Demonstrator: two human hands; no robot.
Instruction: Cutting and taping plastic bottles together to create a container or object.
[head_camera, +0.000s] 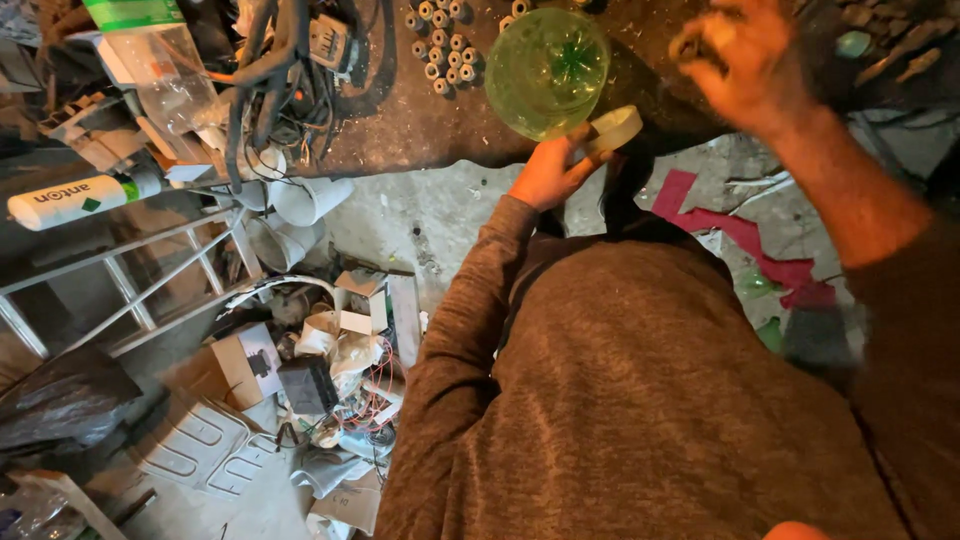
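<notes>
Left hand (548, 172) at bench (420, 125) edge, fingers curled round a pale tape roll (612, 128), pinching it; roll sits just beside a green translucent bowl-like lamp cover (546, 70) resting on the bench. Right hand (745, 62) raised over bench, blurred, fingers loosely bent; can't tell if holding anything. Small cylindrical parts (445, 45) clustered left of the cover, near black cables (285, 70). White tube (80, 198) lying on a metal rack (150, 270) at left. Cardboard boxes (240, 365) & scraps on floor below; red strips (745, 235) on floor to the right.
</notes>
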